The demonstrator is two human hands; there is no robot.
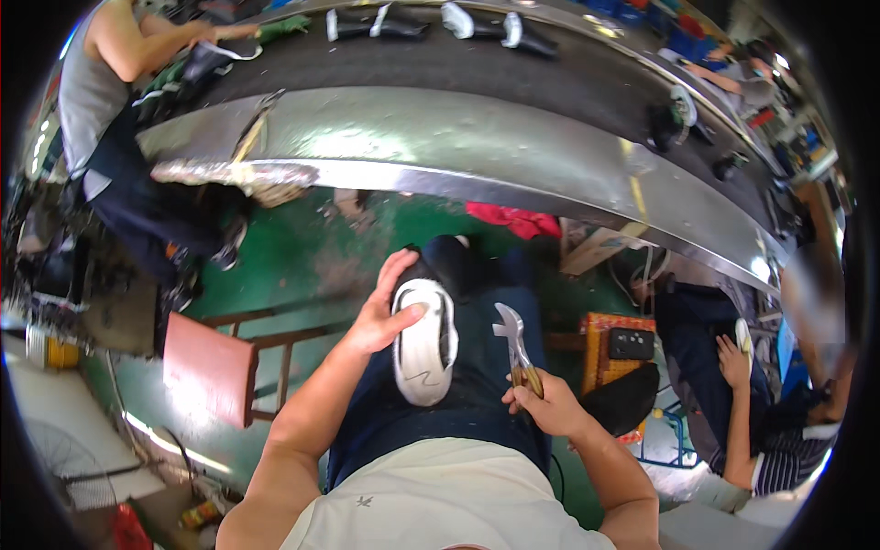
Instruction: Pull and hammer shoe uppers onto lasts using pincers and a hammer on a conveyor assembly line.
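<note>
My left hand (pixel 383 310) is closed around a shoe (pixel 424 353) over my lap, its thumb on the white underside. That pale face is turned up and has a dark scribbled line near its lower end; the far end of the shoe is black. To the right, my right hand (pixel 544 403) grips a pair of lasting pliers (pixel 515 345) by the yellowish handles. The metal jaws point up and away from me, apart from the shoe. A dark shoe (pixel 445 260) seems to lie just beyond my left fingertips, partly hidden.
A metal-edged bench (pixel 394 137) curves ahead, with a dark belt (pixel 605 82) carrying several black-and-white shoe parts (pixel 472 23). A reddish stool (pixel 209 368) stands left. A phone (pixel 632 344) lies on a seat at right. Co-workers stand at far left (pixel 92 101) and sit at right (pixel 733 403).
</note>
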